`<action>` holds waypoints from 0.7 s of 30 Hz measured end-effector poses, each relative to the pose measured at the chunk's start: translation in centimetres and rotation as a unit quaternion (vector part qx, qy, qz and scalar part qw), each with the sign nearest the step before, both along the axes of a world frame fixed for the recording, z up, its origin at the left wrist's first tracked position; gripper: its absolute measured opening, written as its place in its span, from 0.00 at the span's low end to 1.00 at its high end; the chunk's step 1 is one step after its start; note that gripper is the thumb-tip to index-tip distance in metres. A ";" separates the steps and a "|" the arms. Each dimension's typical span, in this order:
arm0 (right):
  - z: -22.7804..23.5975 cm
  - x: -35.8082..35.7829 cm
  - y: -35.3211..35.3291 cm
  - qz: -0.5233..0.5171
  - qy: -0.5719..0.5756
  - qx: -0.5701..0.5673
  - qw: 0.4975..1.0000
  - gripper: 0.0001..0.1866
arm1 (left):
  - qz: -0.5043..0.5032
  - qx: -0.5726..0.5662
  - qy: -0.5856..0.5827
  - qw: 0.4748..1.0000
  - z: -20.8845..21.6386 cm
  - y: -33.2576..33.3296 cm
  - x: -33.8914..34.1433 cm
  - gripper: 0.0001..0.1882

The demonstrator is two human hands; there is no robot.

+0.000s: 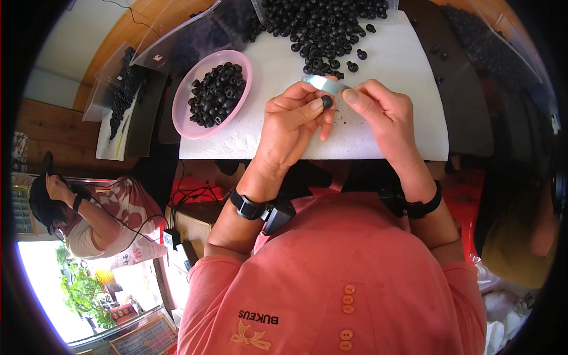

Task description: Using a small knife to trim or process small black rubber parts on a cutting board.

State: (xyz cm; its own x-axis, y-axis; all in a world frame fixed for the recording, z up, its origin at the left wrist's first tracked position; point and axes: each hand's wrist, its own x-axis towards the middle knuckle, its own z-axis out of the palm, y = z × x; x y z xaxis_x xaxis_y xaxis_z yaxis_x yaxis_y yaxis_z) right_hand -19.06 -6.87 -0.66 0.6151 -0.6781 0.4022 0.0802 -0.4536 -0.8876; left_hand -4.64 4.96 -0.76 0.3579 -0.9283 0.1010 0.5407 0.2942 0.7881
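Note:
My left hand [287, 124] pinches a small black rounded part [326, 102] between thumb and fingertips, over the near side of a white board [408, 77]. Close beside it, my right hand [387, 115] grips one end of a shiny pale-blue strip [325, 84], thin and slightly curved. The strip's other end reaches across to the left fingers, just above the black part. Whether it touches that part, I cannot tell. Beyond both hands spreads a heap of similar black parts [322, 26], spilling toward me. Dark crumbs lie on the board under my hands.
A pink bowl [181, 115] with several black parts stands at the board's left. Clear plastic panels [177, 50] rise behind it. Further left, a co-worker [112, 219] sits near a second board [112, 145] with black parts. More black parts lie at the far right.

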 end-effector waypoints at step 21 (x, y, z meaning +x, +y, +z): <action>0.5 0.3 0.7 -0.014 0.010 -0.126 0.992 0.17 | -0.014 0.024 0.011 1.000 0.0 0.2 0.1 0.13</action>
State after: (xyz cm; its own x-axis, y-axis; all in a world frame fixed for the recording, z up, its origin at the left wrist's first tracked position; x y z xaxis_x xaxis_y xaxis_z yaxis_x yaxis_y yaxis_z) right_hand -18.80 -6.19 -0.16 0.6075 -0.5739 0.5491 0.0481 -0.6635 -0.7466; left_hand -4.56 5.20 -0.80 0.3336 -0.9415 0.0482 0.5654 0.2407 0.7889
